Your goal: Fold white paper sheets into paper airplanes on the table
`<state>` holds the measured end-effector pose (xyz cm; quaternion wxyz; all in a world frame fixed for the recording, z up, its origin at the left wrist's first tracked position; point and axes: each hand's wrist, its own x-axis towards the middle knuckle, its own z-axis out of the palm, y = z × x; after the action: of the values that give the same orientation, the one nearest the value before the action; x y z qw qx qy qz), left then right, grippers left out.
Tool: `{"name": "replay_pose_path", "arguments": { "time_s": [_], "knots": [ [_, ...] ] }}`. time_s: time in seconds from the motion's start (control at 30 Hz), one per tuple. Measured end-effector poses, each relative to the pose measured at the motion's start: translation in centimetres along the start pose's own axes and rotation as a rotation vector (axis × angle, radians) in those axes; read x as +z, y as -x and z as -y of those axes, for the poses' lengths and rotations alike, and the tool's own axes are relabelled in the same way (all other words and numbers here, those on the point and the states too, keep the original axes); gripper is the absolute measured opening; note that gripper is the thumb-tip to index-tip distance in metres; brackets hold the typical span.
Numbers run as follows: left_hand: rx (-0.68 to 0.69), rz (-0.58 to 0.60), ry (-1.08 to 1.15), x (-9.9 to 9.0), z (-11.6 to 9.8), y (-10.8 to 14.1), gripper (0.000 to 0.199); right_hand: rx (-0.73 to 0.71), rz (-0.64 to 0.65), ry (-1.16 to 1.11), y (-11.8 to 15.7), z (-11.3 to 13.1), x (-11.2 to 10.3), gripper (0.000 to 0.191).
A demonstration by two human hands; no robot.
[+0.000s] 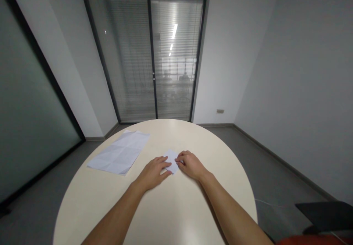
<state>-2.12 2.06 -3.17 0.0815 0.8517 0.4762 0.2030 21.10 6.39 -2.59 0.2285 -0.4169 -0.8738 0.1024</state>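
A small folded piece of white paper (pixel 172 160) lies on the round table between my hands, one corner pointing away from me. My left hand (pixel 154 172) rests at its left side, fingers spread and their tips on the paper. At the right edge, my right hand (pixel 190 164) has thumb and forefinger pinched together on the paper. Parts of the small paper's left and right sides are hidden under my fingers. Farther left are larger creased white sheets (pixel 121 151), apart from both hands.
The round cream table (pixel 168 208) has its far edge near a glass door with blinds (pixel 124 61). White walls stand on both sides. A black flat object (pixel 325 213) and something red (pixel 306 240) are at the lower right, with a thin white cable (pixel 266 202) nearby.
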Motion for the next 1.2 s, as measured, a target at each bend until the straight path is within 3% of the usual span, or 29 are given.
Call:
{"name": "replay_pose_path", "arguments": {
  "time_s": [0.43,0.77,1.0,1.2],
  "knots": [
    [-0.012,-0.009,0.029,0.1,0.4,0.0,0.037,-0.075,0.027,-0.183,0.3,-0.5,-0.6,0.020],
    [0.017,-0.058,0.050,0.1,0.1,-0.1,0.033,-0.102,0.069,-0.211,0.5,0.3,-1.3,0.032],
    [-0.016,-0.069,0.066,-0.1,-0.1,-0.3,0.031,-0.128,0.054,-0.215,0.2,-0.2,-0.8,0.018],
    [-0.064,-0.091,0.123,-0.4,-0.5,-0.3,0.024,-0.085,0.066,-0.167,0.2,0.3,-1.1,0.021]
  ]
}}
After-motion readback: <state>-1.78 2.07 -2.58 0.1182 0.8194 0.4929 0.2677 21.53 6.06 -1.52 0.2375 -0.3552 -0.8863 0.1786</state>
